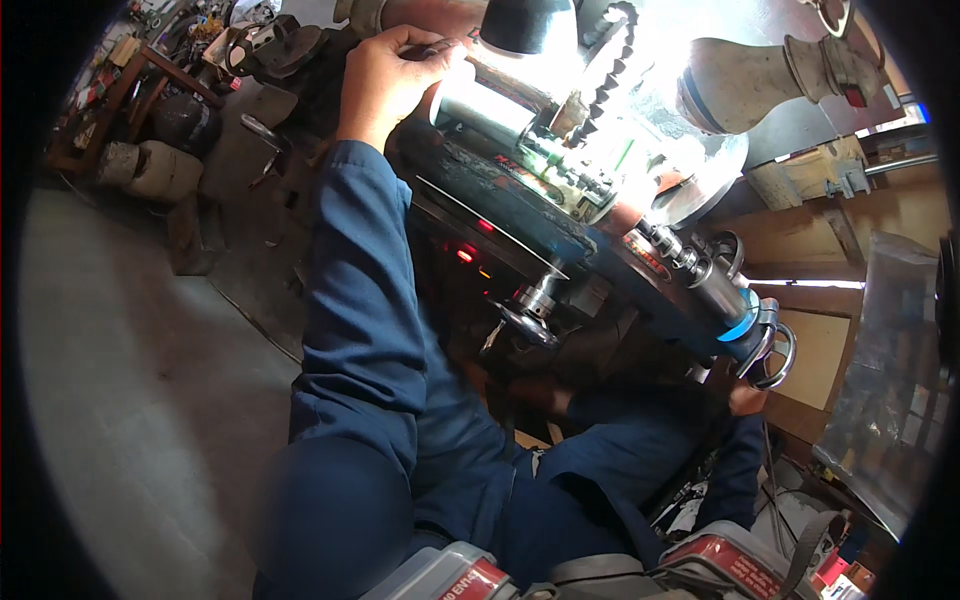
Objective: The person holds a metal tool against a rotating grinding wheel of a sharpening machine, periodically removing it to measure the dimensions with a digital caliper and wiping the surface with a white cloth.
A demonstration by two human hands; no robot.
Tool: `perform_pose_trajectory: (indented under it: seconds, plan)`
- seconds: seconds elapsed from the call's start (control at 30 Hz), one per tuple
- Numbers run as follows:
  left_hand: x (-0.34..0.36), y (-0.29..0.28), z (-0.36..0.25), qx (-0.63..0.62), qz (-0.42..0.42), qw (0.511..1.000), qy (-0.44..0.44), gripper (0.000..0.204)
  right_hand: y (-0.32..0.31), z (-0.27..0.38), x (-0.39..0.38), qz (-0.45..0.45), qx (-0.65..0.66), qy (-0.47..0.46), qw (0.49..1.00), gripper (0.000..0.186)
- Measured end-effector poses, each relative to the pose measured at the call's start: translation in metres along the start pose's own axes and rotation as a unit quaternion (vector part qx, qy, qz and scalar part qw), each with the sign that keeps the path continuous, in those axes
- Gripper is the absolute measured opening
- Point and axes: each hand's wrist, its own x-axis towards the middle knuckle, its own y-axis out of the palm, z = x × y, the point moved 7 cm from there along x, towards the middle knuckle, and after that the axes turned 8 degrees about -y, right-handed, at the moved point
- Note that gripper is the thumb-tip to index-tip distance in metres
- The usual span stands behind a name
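My left hand (pixel 385 85) is at the top of a lathe (pixel 470 170), fingers curled over something small and dark beside a bright steel cylinder (pixel 480 115); I cannot make out what it holds. A green workpiece area (pixel 565 165) is in glare right of it. My right hand (pixel 745 398) is at the lower right, just below the tailstock's chrome handwheel (pixel 785 355), its fingers mostly hidden. The tailstock barrel (pixel 715 290) has a blue band. A smaller handwheel (pixel 530 325) sits on the front below the bed.
A grey cast part (pixel 740 85) stands on the bench at upper right. A flexible segmented hose (pixel 605 80) rises behind the lathe. Metal parts and a wooden frame (pixel 135 105) crowd the upper left. A concrete floor (pixel 120 380) lies left; a plastic-covered panel (pixel 865 370) hangs at right.
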Motion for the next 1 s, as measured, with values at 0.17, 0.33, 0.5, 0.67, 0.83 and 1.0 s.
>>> perform_pose_trajectory:
  seconds: [0.17, 0.33, 0.5, 0.67, 0.83, 1.0]
  plan:
    - [0.001, 0.002, 0.002, -0.012, 0.008, 1.0, -0.01, 0.03, -0.013, -0.017, -0.006, 0.023, 0.007, 0.097, 0.995, 0.035]
    - [0.001, -0.001, 0.004, -0.004, 0.001, 1.0, -0.002, 0.029, -0.029, 0.044, 0.003, -0.027, 0.044, 0.087, 0.995, 0.054]
    - [0.001, -0.004, 0.003, 0.012, -0.005, 1.0, 0.015, 0.034, -0.032, 0.115, 0.054, -0.121, -0.131, 0.08, 0.981, 0.048]
    - [-0.001, -0.012, -0.009, -0.015, -0.022, 1.0, -0.014, 0.029, -0.042, 0.073, 0.097, 0.054, -0.2, 0.106, 0.973, 0.033]
    - [0.0, -0.012, -0.005, -0.052, -0.023, 0.998, 0.015, 0.029, -0.036, 0.029, 0.12, 0.132, -0.01, 0.225, 0.965, 0.032]
    - [0.001, -0.016, -0.003, 0.002, -0.057, 0.998, -0.005, 0.033, -0.031, 0.028, 0.138, 0.273, -0.064, 0.289, 0.915, 0.04]
